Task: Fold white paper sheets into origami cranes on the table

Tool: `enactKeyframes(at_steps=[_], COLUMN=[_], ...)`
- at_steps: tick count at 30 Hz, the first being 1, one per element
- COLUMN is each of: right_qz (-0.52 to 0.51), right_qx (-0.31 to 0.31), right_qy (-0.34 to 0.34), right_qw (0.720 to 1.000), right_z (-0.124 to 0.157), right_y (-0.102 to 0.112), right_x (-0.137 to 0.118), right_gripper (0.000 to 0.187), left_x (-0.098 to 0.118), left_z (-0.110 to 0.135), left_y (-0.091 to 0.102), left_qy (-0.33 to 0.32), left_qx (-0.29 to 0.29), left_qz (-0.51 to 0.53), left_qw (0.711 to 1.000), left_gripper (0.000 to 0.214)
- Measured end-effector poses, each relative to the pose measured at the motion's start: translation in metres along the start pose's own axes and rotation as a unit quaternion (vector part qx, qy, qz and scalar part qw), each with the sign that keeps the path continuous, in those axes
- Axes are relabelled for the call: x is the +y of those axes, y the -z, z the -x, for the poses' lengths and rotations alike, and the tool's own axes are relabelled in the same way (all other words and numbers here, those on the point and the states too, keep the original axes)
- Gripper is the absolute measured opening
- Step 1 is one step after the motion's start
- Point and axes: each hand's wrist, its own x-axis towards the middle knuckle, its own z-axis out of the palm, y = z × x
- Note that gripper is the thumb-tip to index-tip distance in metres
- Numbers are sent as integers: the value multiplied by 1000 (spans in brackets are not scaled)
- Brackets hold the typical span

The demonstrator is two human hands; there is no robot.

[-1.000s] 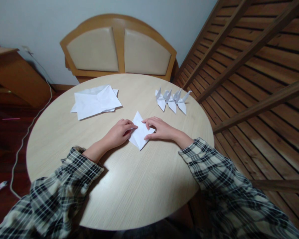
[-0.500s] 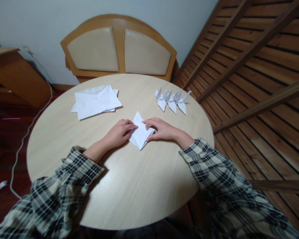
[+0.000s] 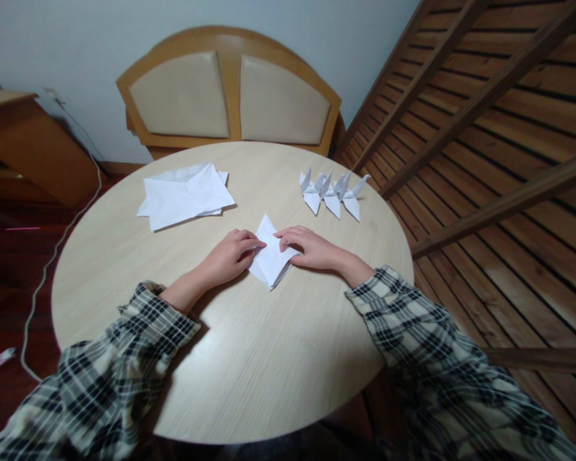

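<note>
A small folded white paper (image 3: pixel 270 259), diamond-shaped, lies near the middle of the round light-wood table (image 3: pixel 249 358). My left hand (image 3: pixel 230 256) rests on its left edge, fingers curled and pinching the paper at the fold. On the paper's right side, my right hand (image 3: pixel 310 248) has its fingers bent and its fingertips gripping the upper right flap. Both arms wear plaid sleeves.
A loose stack of white paper sheets (image 3: pixel 185 195) lies at the table's far left. Three folded paper cranes (image 3: pixel 332 193) stand at the far right. A padded wooden chair (image 3: pixel 230 96) sits behind the table. A white cable (image 3: pixel 52 250) runs along the floor on the left.
My right fingers have pulled the paper's right corner slightly inward, so the right flap is lifted a little. My left hand has stayed in place.
</note>
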Motion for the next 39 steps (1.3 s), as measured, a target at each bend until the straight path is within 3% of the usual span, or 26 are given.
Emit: enactKeyframes(at_steps=[6, 16, 20, 24, 27, 33, 39], right_qz=[-6, 5, 4, 5, 9, 25, 55], right_qx=[15, 69, 97, 118, 128, 131, 130], right_qy=[-8, -13, -23, -31, -44, -56, -84], right_qw=[1000, 997, 995, 993, 991, 989, 986], right_z=[-1, -4, -6, -8, -9, -11, -13], right_y=[-2, -12, -17, -19, -21, -22, -21], right_x=[1, 1, 1, 1, 1, -1, -7], right_gripper=[26, 33, 28, 20, 21, 17, 17], left_x=[2, 6, 7, 7, 8, 10, 6], left_z=[-1, -1, 0, 0, 0, -4, -5], left_y=[2, 8, 9, 9, 8, 5, 4], left_qy=[5, 8, 6, 2, 1, 36, 92], left_qx=[-3, -10, -22, -31, -23, -11, 22], left_qz=[12, 34, 19, 13, 9, 19, 57], left_qw=[1000, 999, 1000, 999, 1000, 999, 994], left_gripper=[30, 55, 69, 68, 62, 23, 8])
